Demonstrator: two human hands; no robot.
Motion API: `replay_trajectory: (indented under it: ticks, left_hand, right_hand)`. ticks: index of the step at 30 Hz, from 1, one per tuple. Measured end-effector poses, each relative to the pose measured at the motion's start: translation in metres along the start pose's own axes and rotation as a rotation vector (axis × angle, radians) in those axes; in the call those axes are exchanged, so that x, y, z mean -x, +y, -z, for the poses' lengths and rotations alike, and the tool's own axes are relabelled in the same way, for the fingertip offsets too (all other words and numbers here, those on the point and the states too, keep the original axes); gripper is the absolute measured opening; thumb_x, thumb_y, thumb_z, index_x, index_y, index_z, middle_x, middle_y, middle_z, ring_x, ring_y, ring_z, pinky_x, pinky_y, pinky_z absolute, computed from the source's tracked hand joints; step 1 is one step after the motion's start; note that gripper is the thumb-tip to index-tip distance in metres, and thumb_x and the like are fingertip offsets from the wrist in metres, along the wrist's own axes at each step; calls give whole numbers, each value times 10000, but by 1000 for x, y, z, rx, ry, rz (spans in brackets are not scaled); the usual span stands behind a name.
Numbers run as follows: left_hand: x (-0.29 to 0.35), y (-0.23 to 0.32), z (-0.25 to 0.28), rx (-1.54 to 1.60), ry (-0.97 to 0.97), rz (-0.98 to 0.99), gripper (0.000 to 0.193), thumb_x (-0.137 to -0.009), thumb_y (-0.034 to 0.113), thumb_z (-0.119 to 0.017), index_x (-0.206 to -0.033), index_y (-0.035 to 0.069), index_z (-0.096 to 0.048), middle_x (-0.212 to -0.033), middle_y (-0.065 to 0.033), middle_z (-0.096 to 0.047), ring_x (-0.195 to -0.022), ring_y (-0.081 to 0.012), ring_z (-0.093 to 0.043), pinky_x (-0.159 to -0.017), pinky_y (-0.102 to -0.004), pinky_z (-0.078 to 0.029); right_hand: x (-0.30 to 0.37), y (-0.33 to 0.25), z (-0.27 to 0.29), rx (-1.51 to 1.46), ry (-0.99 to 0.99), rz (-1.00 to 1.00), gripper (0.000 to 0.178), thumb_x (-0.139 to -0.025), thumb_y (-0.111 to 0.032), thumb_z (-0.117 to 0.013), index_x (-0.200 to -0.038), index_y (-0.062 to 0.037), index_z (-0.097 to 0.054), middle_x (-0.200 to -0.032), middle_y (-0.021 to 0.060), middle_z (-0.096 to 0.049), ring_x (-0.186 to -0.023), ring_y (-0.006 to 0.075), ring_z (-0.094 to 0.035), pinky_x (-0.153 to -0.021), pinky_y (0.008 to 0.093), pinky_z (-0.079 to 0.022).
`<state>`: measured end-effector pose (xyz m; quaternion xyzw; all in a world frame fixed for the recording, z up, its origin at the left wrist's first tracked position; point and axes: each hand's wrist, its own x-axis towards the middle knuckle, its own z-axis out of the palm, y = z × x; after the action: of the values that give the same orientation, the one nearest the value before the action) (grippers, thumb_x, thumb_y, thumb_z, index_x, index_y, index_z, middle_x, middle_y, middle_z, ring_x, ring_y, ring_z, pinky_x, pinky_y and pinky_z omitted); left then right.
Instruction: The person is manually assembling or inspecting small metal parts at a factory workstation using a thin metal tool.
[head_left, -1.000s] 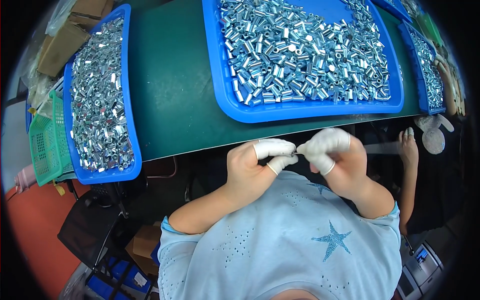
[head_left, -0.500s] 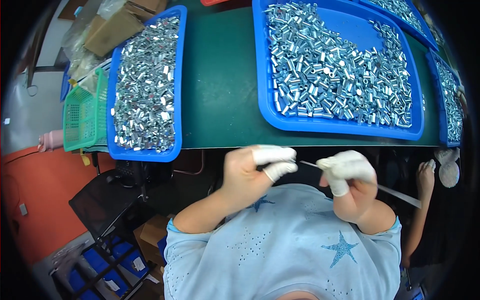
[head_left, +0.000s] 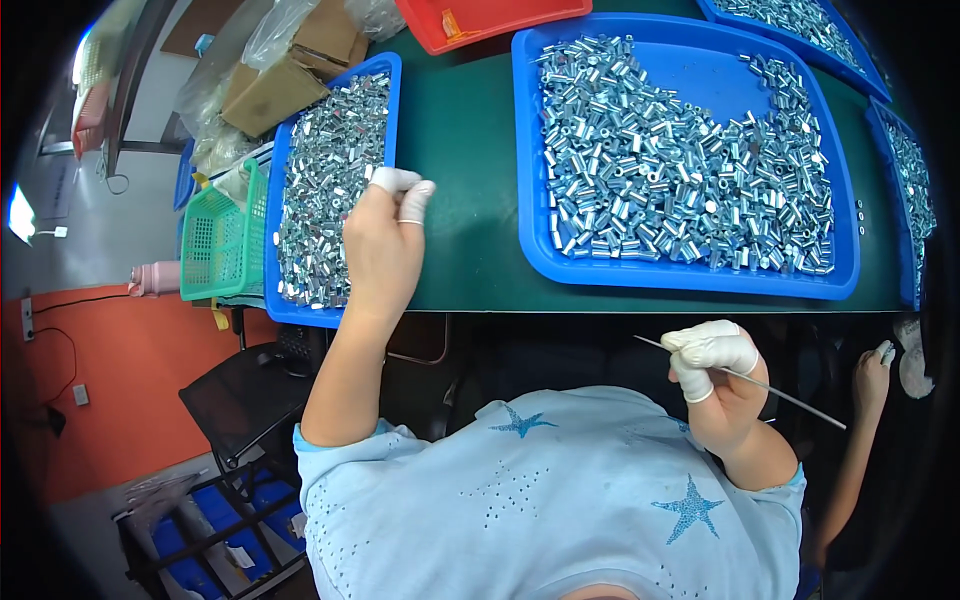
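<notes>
My left hand (head_left: pixel 383 245), with white finger cots, is raised over the right rim of the left blue tray (head_left: pixel 392 110). Its thumb and fingertips are pinched together; what they hold, if anything, is too small to make out. Small shiny metal pieces (head_left: pixel 325 190) fill that tray. In front of my chest, my right hand (head_left: pixel 722 375), also in white finger cots, is closed around a thin metal rod (head_left: pixel 800 405). The rod's pointed end sticks out to the left and its long end slopes down to the right.
A large blue tray (head_left: pixel 690 278) of metal sleeves stands on the green table (head_left: pixel 455 200). More blue trays line the right, and a red tray (head_left: pixel 490 28) lies behind. Left are a green basket (head_left: pixel 215 245) and a cardboard box (head_left: pixel 275 95). Another person's hand (head_left: pixel 873 375) shows at right.
My left hand has moved away from the rod's tip, leftward and up to the left tray. The right hand keeps the rod at nearly the same place. The view has shifted slightly.
</notes>
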<state>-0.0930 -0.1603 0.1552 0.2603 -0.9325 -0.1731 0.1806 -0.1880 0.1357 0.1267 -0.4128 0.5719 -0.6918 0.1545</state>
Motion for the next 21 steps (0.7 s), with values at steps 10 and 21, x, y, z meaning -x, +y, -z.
replay_trajectory:
  ticks: [10,21]
  left_hand:
    - [-66,73,-6,540,-171,80,134,-844,149,-584,-847,19,-551,-651,-56,-576,-586,-116,-534,-529,-246,-415]
    - [-201,265,-132,469,-140,-449,312,-805,205,-625,-1044,4,-606,-930,-130,-644,-808,-175,-621,-705,-277,-478]
  right_hand:
    - [15,2,33,-16,92,-65,151,-799,73,-554,-906,-28,-519,-912,145,-584,-669,133,-563,-579,238,-484]
    - [53,-11,63,109,268,-85,116,-767,26,-616,-868,-25,-590,-848,93,-617,-710,162,-599,-624,243,-486]
